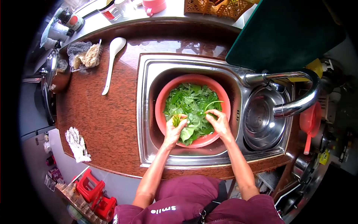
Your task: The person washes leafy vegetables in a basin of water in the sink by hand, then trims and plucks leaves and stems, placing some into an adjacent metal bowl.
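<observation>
Reddish-brown speckled countertop is surrounding a steel sink with 2 basins. White letters reading "Smile" are crossing the maroon shirt; a dark bottle at the back left is showing a label too small to read. Bare counter is stretching from the sink's left rim to a white cloth near the front edge, while a white ladle is lying farther back. The chrome faucet is arching over the right basin, and a dark green board is jutting over the back right corner.

Leafy greens are filling a pink tub in the left basin. Both forearms are reaching in from the front. The left hand is gripping a small bunch of stems between thumb and curled fingers; the right hand is pinching 1 green stem at its thumb and fingertips.
</observation>
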A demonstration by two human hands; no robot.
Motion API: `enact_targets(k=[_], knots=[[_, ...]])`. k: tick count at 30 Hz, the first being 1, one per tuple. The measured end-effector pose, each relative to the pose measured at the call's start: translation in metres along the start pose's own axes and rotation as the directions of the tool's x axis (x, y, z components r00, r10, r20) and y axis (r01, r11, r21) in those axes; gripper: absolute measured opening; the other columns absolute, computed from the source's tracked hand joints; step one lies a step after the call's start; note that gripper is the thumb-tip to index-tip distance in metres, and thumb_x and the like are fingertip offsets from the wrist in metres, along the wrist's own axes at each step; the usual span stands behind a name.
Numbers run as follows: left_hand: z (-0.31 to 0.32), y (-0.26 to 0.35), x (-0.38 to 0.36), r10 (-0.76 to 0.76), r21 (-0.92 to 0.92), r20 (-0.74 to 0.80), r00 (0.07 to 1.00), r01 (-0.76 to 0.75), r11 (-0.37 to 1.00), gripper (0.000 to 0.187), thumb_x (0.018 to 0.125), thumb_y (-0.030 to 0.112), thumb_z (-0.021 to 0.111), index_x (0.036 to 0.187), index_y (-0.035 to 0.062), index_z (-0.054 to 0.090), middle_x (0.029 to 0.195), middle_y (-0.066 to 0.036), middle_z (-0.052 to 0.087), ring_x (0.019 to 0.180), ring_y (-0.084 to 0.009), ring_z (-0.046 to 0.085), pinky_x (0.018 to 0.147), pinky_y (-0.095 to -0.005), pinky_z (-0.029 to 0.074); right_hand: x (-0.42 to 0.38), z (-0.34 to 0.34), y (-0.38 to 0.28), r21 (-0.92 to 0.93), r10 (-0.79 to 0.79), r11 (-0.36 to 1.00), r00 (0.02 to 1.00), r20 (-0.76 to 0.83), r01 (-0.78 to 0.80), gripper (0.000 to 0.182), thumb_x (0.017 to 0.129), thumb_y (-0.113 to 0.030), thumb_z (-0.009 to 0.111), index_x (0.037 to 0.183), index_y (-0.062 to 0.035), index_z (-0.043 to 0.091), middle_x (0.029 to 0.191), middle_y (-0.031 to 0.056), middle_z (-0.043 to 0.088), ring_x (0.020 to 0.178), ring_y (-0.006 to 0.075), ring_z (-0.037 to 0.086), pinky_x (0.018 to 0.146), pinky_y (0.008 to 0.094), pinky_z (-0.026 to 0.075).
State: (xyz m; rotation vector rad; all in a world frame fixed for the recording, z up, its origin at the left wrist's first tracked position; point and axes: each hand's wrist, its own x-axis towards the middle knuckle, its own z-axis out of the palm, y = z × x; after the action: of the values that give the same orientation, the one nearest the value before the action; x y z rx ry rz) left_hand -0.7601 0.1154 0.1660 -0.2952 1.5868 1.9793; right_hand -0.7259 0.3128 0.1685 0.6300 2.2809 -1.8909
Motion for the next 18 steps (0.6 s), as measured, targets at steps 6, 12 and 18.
enact_targets(k=[6, 12, 18], knots=[[0.008, 0.001, 0.014, -0.03, 0.057, 0.045, 0.999, 0.027, 0.998, 0.039, 0.072, 0.008, 0.072, 0.108, 0.0038, 0.058, 0.068, 0.006, 0.051, 0.062, -0.0037, 0.049, 0.057, -0.0175, 0.041, -0.018, 0.032, -0.022, -0.426, -0.336, 0.842, 0.939, 0.067, 0.332, 0.013, 0.07, -0.004, 0.063, 0.083, -0.0066, 0.064, 0.073, 0.01, 0.053, 0.072, 0.0282, 0.052, 0.066, 0.037, 0.042], [-0.01, 0.013, 0.022, -0.306, -0.091, 0.18, 0.935, 0.326, 0.941, 0.028, 0.072, 0.009, 0.072, 0.097, 0.004, 0.061, 0.073, 0.002, 0.058, 0.059, -0.0047, 0.05, 0.054, -0.0181, 0.043, -0.028, 0.032, -0.02, -0.393, -0.393, 0.802, 0.892, 0.222, 0.451, 0.013, 0.069, -0.002, 0.064, 0.081, -0.0053, 0.062, 0.072, 0.0089, 0.049, 0.072, 0.027, 0.049, 0.065, 0.0367, 0.042], [-0.021, 0.014, 0.026, -0.334, 0.021, 0.325, 0.885, 0.346, 0.938, 0.013, 0.076, 0.014, 0.068, 0.083, 0.0049, 0.061, 0.082, -0.001, 0.062, 0.071, -0.0084, 0.055, 0.064, -0.0228, 0.046, -0.028, 0.03, -0.012, -0.408, -0.387, 0.741, 0.836, 0.39, 0.533, 0.015, 0.068, -0.004, 0.065, 0.083, -0.0044, 0.061, 0.072, 0.0095, 0.048, 0.072, 0.0272, 0.049, 0.064, 0.0368, 0.042]])
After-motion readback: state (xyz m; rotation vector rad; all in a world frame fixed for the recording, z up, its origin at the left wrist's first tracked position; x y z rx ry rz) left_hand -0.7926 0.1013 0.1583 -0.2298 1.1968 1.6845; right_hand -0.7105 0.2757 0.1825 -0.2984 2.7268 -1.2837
